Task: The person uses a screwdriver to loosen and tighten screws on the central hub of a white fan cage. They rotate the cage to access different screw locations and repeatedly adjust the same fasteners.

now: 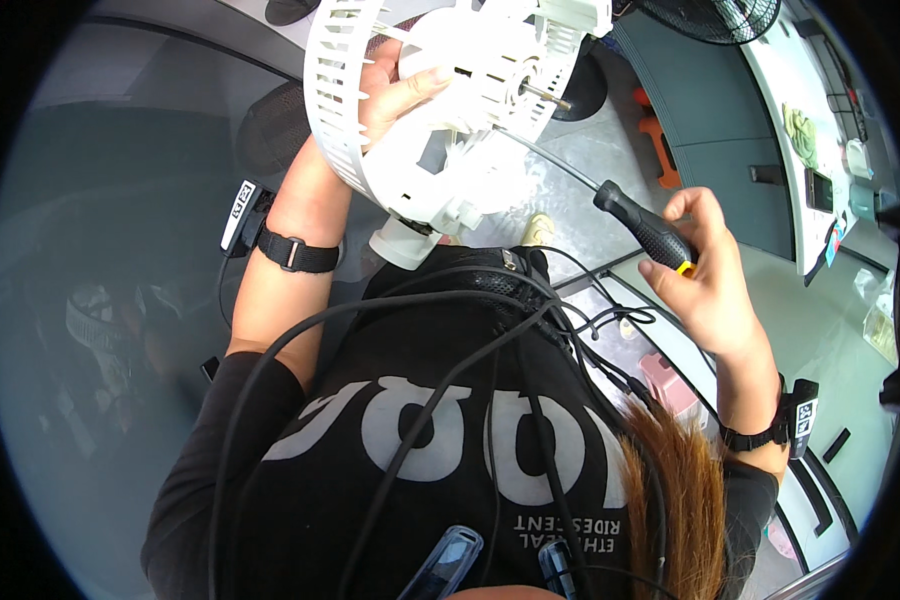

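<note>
A white plastic fan housing (340,100) with a slotted ring hangs in front of me, tilted, at the top of the head view. My left hand (395,95) grips it from inside the ring, thumb across the white motor cover. From that cover juts a thin metal shaft (547,96). In my right hand (715,280) is a screwdriver (642,222) with a black handle and a yellow band. Its blade points up and left, and the tip meets the motor cover just below the shaft. Glare washes out the cover, so any screw there cannot be made out.
Black cables (430,300) run across my lap and torso. A black fan grille (715,18) stands at the upper right, beside a dark grey cabinet (705,100). An orange object (660,152) and a pink box (667,383) are lower down on the right.
</note>
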### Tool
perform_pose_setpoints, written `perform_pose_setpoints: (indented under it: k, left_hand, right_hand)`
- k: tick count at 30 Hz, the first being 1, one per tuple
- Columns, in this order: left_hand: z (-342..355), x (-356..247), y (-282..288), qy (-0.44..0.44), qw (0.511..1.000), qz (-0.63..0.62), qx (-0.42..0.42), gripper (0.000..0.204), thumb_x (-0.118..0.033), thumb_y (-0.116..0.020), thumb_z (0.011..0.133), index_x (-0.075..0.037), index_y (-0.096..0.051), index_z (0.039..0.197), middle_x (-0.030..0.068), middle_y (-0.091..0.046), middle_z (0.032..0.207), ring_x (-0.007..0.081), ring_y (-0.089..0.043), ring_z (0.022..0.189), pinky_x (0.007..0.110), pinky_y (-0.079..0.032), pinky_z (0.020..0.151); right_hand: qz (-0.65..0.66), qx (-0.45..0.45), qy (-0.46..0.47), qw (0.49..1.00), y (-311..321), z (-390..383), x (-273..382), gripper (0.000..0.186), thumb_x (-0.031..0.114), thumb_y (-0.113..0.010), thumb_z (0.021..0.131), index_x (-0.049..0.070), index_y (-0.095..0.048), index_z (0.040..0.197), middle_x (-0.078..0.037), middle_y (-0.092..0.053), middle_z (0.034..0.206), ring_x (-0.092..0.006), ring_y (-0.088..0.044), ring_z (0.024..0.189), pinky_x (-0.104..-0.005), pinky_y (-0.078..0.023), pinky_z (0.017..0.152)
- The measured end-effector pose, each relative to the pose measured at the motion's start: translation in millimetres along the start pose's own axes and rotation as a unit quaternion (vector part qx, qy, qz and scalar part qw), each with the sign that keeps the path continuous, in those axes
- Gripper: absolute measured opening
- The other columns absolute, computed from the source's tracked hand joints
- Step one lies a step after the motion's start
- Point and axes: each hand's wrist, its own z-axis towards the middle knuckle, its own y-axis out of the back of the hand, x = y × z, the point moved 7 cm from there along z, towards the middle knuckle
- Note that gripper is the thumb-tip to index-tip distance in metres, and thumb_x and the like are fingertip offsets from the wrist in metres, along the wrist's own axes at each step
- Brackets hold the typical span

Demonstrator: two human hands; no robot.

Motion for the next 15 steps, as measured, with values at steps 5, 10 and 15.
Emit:
perform_pose_setpoints:
  k: [5, 10, 15]
  left_hand:
    - [0, -3, -4, 0.000, 1.000, -0.026, -0.001, 0.055, -0.033, -0.062, 0.090, 0.004, -0.046, 0.127, 0.0097, -0.059, 0.116, 0.0146, -0.054, 0.105, 0.027, -0.042, 0.092]
    - [0, -6, -3, -0.016, 1.000, 0.012, 0.003, 0.054, -0.032, -0.062, 0.090, 0.004, -0.046, 0.128, 0.0091, -0.058, 0.117, 0.0143, -0.054, 0.105, 0.027, -0.041, 0.092]
    - [1, -1, 1, -0.016, 1.000, 0.012, -0.004, 0.054, -0.032, -0.062, 0.090, 0.004, -0.046, 0.127, 0.0097, -0.058, 0.116, 0.0139, -0.054, 0.104, 0.027, -0.042, 0.092]
  right_hand:
    - [-0.444, -0.165, 0.297, 0.829, 1, -15, 44, 0.042, 0.013, -0.076, 0.069, 0.001, -0.059, 0.106, -0.013, -0.060, 0.084, -0.0296, -0.059, 0.071, -0.0368, -0.047, 0.062]
    - [-0.137, -0.104, 0.148, 0.974, 0, 2, 15, 0.026, 0.026, -0.067, 0.087, 0.001, -0.059, 0.092, -0.007, -0.048, 0.057, -0.0183, -0.046, 0.048, -0.0337, -0.041, 0.048]
    - [0.385, 0.068, -0.266, 0.881, -28, 3, -43, 0.037, 0.042, -0.054, 0.095, 0.005, -0.055, 0.091, 0.004, -0.034, 0.052, -0.0044, -0.025, 0.040, -0.0193, -0.021, 0.034]
